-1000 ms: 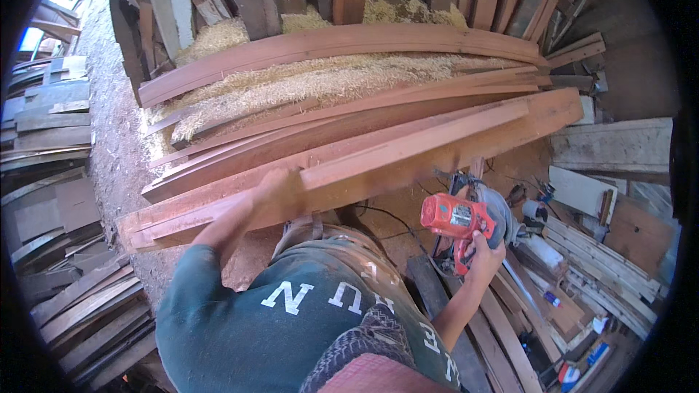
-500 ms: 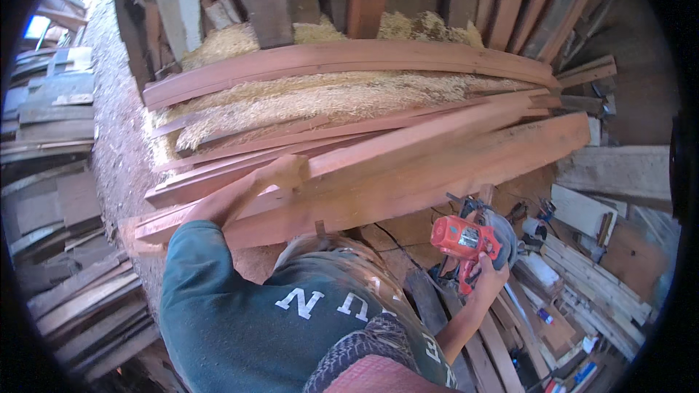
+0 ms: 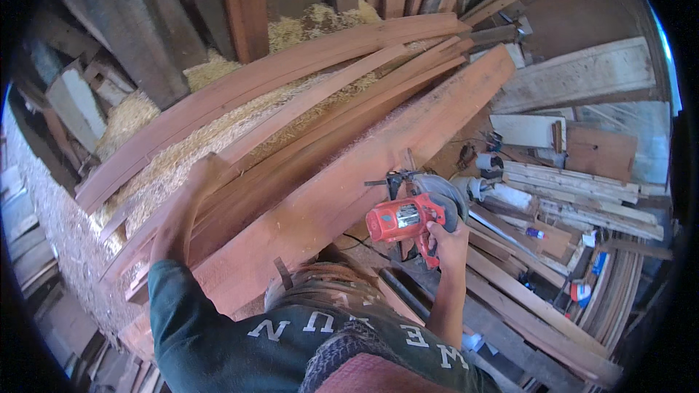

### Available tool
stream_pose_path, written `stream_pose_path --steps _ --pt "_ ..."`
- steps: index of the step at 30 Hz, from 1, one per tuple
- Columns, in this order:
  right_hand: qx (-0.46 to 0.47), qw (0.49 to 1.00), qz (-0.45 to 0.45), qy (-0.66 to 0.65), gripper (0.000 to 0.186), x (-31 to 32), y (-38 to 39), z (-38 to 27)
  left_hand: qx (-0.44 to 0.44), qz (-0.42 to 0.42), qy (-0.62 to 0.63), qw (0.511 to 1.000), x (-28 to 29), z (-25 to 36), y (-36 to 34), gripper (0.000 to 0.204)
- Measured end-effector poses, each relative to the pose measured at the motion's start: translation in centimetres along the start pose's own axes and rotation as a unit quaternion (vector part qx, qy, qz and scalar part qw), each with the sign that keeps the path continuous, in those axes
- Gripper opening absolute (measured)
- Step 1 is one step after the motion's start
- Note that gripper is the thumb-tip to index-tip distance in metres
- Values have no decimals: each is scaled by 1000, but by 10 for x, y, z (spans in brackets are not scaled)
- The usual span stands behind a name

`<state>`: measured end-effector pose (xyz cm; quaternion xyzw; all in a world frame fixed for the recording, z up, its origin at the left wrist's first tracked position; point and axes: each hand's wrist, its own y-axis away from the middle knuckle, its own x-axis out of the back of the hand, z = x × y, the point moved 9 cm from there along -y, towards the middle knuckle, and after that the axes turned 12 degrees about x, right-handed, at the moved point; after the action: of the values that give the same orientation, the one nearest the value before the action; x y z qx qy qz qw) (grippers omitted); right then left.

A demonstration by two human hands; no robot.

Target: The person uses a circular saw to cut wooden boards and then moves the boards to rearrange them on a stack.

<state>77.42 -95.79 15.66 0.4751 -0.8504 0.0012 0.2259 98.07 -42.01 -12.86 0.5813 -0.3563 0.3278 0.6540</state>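
My left hand (image 3: 207,173) is closed around the near end of a long, narrow reddish strip of wood (image 3: 313,98), which slants away to the upper right above other strips and shavings. In my right hand (image 3: 447,241) is a red circular saw (image 3: 404,220), gripped by its handle. The saw is beside the near edge of a wide, thick reddish plank (image 3: 357,175) that lies in front of me. Dark sawdust runs along that plank's far edge. My right fingers are partly hidden behind the handle.
A curved reddish board (image 3: 240,94) lies beyond the strips, with yellowish wood shavings (image 3: 204,149) around it. Upright planks (image 3: 244,7) lean at the back. To the right are stacked boards (image 3: 582,182) and scattered tools. A black cord (image 3: 364,242) runs near the saw.
My left hand has carried the narrow strip off the wide plank, away toward the far curved board. The saw stays in my right hand, and the whole view has turned.
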Motion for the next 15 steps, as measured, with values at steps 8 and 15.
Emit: stream_pose_path --steps 8,15 --pt "-22 997 -21 75 38 -14 -4 -17 118 140 85 979 -97 -55 -17 61" --pt "-18 993 -56 99 45 -35 0 -30 56 64 244 966 -101 -49 -18 55"
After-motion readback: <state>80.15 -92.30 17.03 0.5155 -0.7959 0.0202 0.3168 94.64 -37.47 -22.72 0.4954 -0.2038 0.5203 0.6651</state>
